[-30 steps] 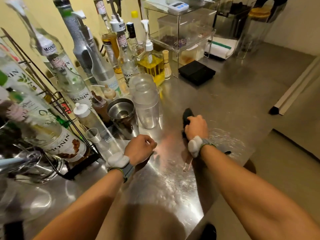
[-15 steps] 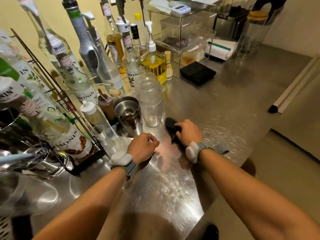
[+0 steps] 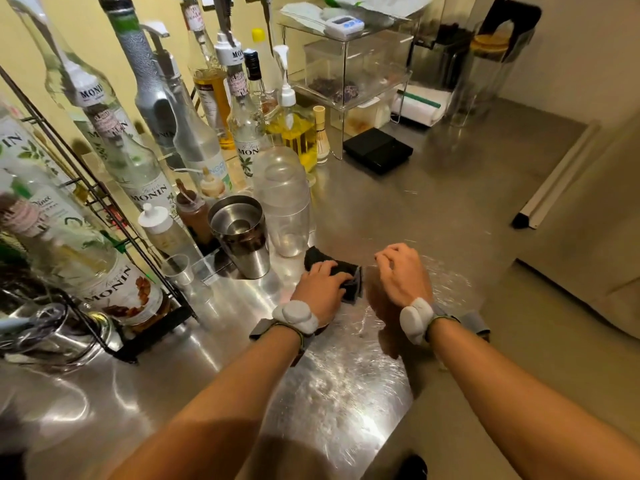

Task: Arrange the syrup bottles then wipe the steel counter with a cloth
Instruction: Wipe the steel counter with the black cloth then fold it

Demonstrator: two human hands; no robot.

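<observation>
1. Here, in the head view, the dark cloth [image 3: 330, 269] lies bunched on the steel counter [image 3: 346, 393], just in front of the clear plastic shaker [image 3: 282, 202] and the steel shaker tin [image 3: 240, 233].
2. The left hand [image 3: 320, 289] lies on the cloth's near part, fingers curled over it and pressing it to the steel; it looks like a grip on the cloth.
3. The right hand [image 3: 401, 275] is beside the cloth, fingers loosely bent, apparently holding nothing; whether a fingertip touches the cloth's edge I cannot tell.
4. The cloth looks soft, light and limp, so it will likely fold under push; a flat palm over its middle should spread it better than a pinch at one corner.
5. The Monin syrup bottles [image 3: 138, 188] stand in and near the wire rack [image 3: 104, 202] at left. Being glass and tall, they could tip if the cloth sweeps close.
</observation>
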